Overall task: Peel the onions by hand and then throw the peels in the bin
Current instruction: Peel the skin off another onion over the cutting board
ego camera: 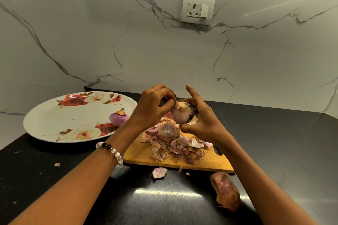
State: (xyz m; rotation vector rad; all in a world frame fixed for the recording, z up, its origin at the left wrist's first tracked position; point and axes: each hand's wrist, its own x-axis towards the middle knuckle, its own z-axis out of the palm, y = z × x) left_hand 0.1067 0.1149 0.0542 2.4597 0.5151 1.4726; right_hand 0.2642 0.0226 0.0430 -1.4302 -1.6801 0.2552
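I hold an unpeeled onion (182, 114) above the wooden cutting board (140, 153). My right hand (201, 117) grips it from the right with thumb below and fingers above. My left hand (155, 106) pinches the dry skin at the onion's top end. A second unpeeled onion (167, 130) rests on the board amid a heap of onion peels (175, 149). A peeled purple onion (118, 117) lies on the floral plate (54, 115) to the left. The bin is out of sight.
Loose peels lie on the black counter: a small pale piece (159, 172) before the board and a large brown one (225, 190) at the front right. A marble wall with a socket (197, 9) stands behind.
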